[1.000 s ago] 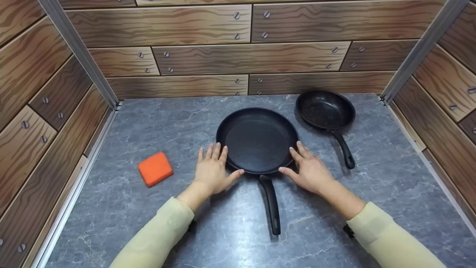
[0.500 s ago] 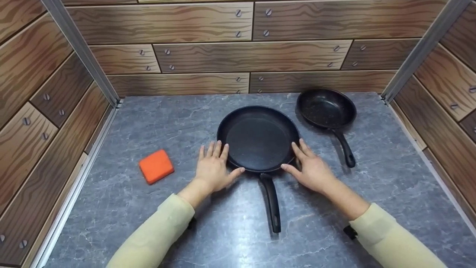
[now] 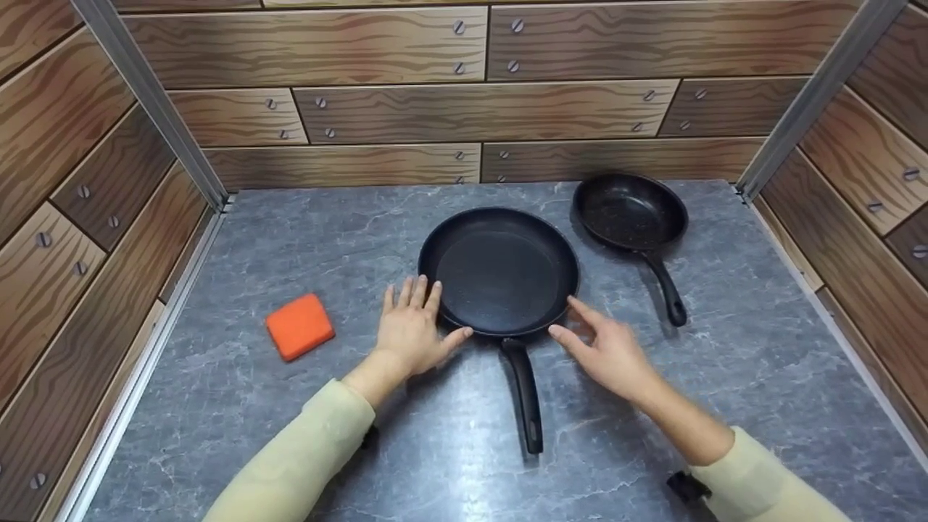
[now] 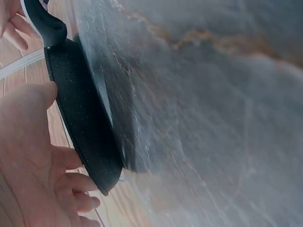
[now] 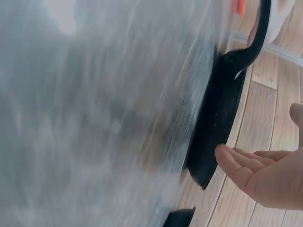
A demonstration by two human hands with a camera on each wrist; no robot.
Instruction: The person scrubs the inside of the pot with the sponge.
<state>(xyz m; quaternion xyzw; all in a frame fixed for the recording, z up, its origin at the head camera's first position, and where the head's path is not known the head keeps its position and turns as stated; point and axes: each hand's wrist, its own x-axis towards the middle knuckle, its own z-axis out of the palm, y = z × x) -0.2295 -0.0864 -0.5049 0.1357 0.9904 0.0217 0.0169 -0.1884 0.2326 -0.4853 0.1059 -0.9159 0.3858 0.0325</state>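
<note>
A large black frying pan (image 3: 500, 272) lies flat on the grey marbled tabletop, its handle (image 3: 527, 399) toward me. My left hand (image 3: 407, 335), fingers spread and straight, touches the pan's left rim; in the left wrist view the thumb and fingertips meet the pan's side (image 4: 85, 113). On the other side, my right hand (image 3: 612, 355) has its fingers extended, the index fingertip right at the lower right rim. The right wrist view has the right hand (image 5: 274, 177) with thumb apart and fingertips overlapping the pan's edge (image 5: 218, 109). Neither hand grips the handle.
A smaller dark frying pan (image 3: 631, 212) stands at the back right, handle toward the front. Left of the big pan lies an orange square sponge-like block (image 3: 299, 326). Wood-patterned panels (image 3: 478, 112) wall the table (image 3: 217, 406) at the back and both sides.
My right hand has drawn back slightly from the rim, toward me, its fingers now closer together. The left hand and both pans stay in place on the table.
</note>
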